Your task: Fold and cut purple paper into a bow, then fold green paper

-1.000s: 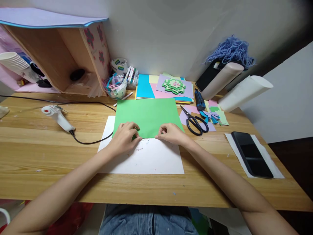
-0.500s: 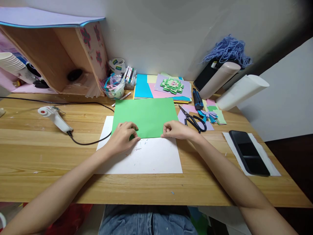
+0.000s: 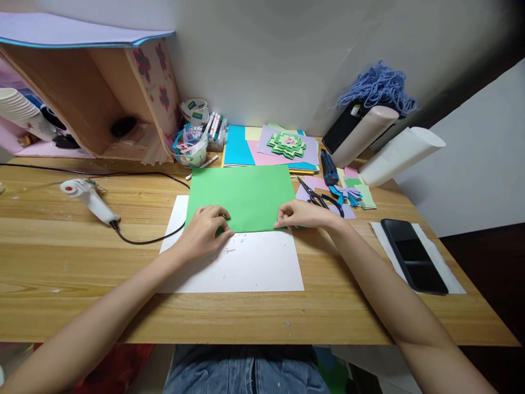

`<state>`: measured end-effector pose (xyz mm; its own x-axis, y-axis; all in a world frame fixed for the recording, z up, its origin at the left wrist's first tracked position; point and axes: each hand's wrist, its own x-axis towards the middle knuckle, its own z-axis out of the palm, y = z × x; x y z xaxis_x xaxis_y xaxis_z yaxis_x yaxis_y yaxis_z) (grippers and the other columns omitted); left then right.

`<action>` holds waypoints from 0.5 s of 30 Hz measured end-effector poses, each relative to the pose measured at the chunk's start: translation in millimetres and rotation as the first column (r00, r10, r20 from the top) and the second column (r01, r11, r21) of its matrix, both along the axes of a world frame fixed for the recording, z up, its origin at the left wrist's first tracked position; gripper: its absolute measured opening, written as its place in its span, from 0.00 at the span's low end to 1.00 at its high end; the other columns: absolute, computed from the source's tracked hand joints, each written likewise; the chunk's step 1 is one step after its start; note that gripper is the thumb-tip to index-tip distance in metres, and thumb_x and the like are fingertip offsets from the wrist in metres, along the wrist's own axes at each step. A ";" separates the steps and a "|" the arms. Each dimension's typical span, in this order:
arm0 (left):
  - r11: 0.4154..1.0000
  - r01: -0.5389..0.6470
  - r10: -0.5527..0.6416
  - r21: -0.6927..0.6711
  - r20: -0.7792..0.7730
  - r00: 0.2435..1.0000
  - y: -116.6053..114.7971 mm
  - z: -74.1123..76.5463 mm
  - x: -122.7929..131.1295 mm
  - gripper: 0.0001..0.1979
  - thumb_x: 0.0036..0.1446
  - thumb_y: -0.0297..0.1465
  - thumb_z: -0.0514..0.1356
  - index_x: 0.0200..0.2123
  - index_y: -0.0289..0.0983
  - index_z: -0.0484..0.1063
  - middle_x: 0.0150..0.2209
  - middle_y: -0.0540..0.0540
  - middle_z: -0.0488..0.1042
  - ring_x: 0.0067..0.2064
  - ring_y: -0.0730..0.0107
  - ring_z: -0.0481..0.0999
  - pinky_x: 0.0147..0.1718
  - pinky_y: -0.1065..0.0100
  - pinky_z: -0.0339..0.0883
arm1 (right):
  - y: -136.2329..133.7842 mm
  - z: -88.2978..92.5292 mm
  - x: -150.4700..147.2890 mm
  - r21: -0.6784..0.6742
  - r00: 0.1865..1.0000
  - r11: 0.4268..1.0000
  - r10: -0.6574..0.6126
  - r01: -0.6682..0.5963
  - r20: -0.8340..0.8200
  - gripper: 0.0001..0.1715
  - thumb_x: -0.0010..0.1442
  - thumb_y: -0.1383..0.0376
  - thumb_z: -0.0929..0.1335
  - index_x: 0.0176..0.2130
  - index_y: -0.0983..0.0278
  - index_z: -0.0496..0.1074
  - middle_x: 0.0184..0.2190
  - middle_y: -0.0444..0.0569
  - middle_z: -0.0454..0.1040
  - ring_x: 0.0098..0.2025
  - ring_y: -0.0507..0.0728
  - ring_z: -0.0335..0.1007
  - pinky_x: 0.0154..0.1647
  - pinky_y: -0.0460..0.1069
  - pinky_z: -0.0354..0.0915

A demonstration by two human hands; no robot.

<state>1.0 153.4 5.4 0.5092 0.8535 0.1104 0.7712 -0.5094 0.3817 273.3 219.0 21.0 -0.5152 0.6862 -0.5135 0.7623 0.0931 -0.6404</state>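
A sheet of green paper (image 3: 241,194) lies flat, its near part overlapping a white sheet (image 3: 250,268) marked with small coloured specks. My left hand (image 3: 206,230) rests on the green paper's near left part, fingers curled, with its thumb at the near edge. Along that same edge, further right, my right hand (image 3: 299,214) has thumb and fingers closed on the paper. Just beyond the right hand are black-handled scissors (image 3: 322,198), partly hidden by it, lying on lilac and pink paper scraps.
A white glue gun (image 3: 88,200) with a black cable lies on the left. At the back stand a clear tub of scraps (image 3: 192,150), markers (image 3: 214,127) and stacked coloured paper (image 3: 238,148) under a layered green paper flower (image 3: 286,145). A phone (image 3: 413,254) lies at right.
My right hand has slid a little to the right along the near edge of the green paper. The left hand stays in place on it. The whole view has shifted slightly.
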 end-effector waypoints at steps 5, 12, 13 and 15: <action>1.000 -0.001 0.001 -0.002 0.008 1.000 0.2 0.4 0.7 0.09 0.56 0.34 0.56 0.27 0.36 0.70 0.42 0.44 0.71 0.44 0.61 0.68 0.45 0.56 0.57 | 1.7 -2.3 1.8 0.019 1.000 0.999 0.026 -0.026 0.007 0.17 0.41 0.54 0.72 0.24 0.64 0.67 0.17 0.38 0.61 0.20 0.47 0.53 0.21 0.44 0.47; 1.000 0.015 -0.015 0.027 -0.004 1.000 -0.2 -1.8 0.2 0.10 0.57 0.34 0.56 0.28 0.36 0.70 0.42 0.44 0.71 0.44 0.62 0.68 0.44 0.57 0.57 | -10.9 5.1 -8.5 0.119 0.998 0.991 0.047 -0.053 0.053 0.10 0.48 0.59 0.69 0.26 0.64 0.69 0.18 0.39 0.64 0.21 0.49 0.57 0.22 0.45 0.49; 0.999 0.018 -0.017 0.038 -0.012 1.000 -0.5 -2.5 0.0 0.09 0.57 0.34 0.56 0.28 0.36 0.70 0.42 0.44 0.71 0.44 0.62 0.68 0.44 0.57 0.57 | -16.7 7.6 -14.0 0.187 0.997 0.980 0.065 -0.071 0.038 0.09 0.50 0.60 0.69 0.27 0.63 0.70 0.20 0.40 0.65 0.23 0.49 0.58 0.22 0.45 0.50; 0.998 0.022 -0.020 0.065 -0.028 0.999 -1.0 -3.9 -0.2 0.09 0.57 0.34 0.56 0.28 0.36 0.70 0.42 0.43 0.71 0.44 0.62 0.68 0.44 0.57 0.57 | -30.3 9.6 -28.7 0.389 0.994 0.917 0.107 -0.085 -0.035 0.05 0.53 0.63 0.67 0.29 0.63 0.70 0.26 0.43 0.69 0.28 0.51 0.62 0.27 0.45 0.55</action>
<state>0.8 152.4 1.5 0.5308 0.8338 0.1515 0.7695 -0.5491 0.3261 244.7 188.7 30.7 -0.6078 0.7715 -0.1880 0.7026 0.4122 -0.5800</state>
